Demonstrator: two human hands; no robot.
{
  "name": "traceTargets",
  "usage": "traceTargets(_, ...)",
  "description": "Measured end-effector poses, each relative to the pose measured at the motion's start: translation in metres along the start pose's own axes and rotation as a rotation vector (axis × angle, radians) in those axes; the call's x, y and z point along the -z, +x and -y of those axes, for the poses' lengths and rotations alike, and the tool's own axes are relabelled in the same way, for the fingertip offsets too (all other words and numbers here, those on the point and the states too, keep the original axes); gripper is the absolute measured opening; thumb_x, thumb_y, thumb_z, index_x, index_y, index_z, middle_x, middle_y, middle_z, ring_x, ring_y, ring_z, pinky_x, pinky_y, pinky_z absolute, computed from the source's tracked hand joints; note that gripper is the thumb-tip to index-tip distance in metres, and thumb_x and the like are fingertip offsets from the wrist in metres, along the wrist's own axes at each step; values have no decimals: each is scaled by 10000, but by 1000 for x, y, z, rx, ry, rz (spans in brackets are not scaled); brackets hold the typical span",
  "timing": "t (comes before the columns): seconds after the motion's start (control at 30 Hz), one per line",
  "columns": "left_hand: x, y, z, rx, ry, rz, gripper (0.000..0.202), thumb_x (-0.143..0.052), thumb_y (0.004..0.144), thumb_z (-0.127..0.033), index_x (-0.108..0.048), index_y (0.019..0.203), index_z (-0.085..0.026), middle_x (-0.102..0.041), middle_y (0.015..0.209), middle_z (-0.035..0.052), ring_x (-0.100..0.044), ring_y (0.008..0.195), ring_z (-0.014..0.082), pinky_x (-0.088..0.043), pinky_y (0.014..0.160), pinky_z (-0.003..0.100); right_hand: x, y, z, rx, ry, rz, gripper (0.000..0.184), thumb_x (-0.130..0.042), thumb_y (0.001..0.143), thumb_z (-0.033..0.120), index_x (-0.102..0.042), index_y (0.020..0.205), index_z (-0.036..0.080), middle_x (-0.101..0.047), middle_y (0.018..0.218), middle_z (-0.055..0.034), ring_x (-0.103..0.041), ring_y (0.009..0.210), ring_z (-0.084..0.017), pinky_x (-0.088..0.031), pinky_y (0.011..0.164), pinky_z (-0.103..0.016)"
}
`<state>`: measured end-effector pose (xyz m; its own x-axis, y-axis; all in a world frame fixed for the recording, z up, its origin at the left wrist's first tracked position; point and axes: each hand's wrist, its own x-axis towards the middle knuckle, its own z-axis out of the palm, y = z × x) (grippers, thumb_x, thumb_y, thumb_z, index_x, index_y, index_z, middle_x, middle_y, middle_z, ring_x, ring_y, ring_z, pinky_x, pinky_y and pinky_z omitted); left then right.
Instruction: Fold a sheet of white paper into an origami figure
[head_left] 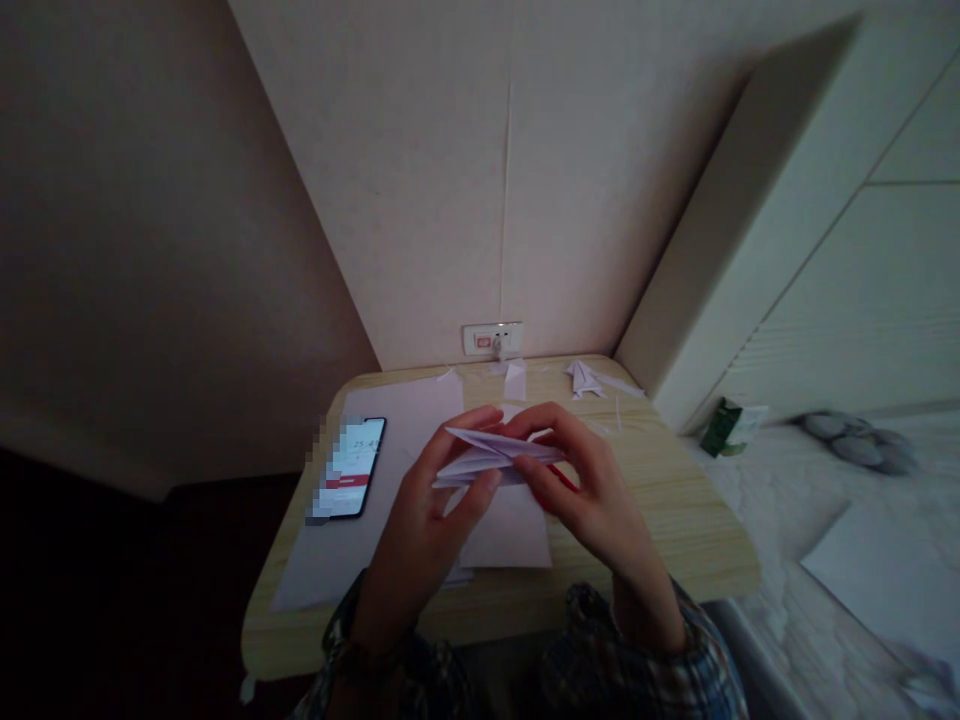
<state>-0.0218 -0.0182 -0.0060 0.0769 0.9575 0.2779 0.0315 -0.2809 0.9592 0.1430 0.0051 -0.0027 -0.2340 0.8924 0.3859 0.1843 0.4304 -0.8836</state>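
Observation:
Both my hands hold a folded white paper piece point(491, 455) just above a small wooden table point(675, 500). My left hand point(431, 510) pinches its left end between thumb and fingers. My right hand point(585, 480) grips its right end, fingers curled over the top. A red object point(559, 490), partly hidden, shows under my right hand. Beneath the hands lie white paper sheets point(510, 535). Both sleeves are plaid.
A phone point(352, 467) with a lit screen lies on the table's left. Folded paper bits point(583, 378) sit near the back edge by a wall socket point(491, 340). A bed point(825, 560) with a white sheet of paper and a green box point(724, 425) is to the right.

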Motion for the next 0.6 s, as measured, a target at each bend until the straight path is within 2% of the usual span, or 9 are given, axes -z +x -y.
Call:
traceTargets(0.13,1,-2,1,39,29,24,357,-650,910,-275,-591,1261,-309,-657,1334,-26,-609,1218,138,-484,1003,219,1,-1,2,-22,-7,14,79,-612,884,232,-633,955,202,-686,937,-30,-623,845,-185,-462,742,-316)
traceTargets(0.3,3,-1,5,-21,16,59,462,-608,876,-109,-578,1284,-323,-634,1370,-46,-571,1271,138,-429,1081,245,1,0,3,-26,3,29,51,-602,888,215,-639,921,205,-693,915,-15,-616,792,-158,-463,703,-288)
traceTargets(0.6,2,-3,2,27,-34,86,600,-585,844,-53,-475,1387,-282,-534,1490,44,-496,1367,229,-395,1146,396,1,2,-2,53,10,-19,85,-570,917,216,-652,894,215,-706,858,-13,-634,774,-155,-484,691,-276)
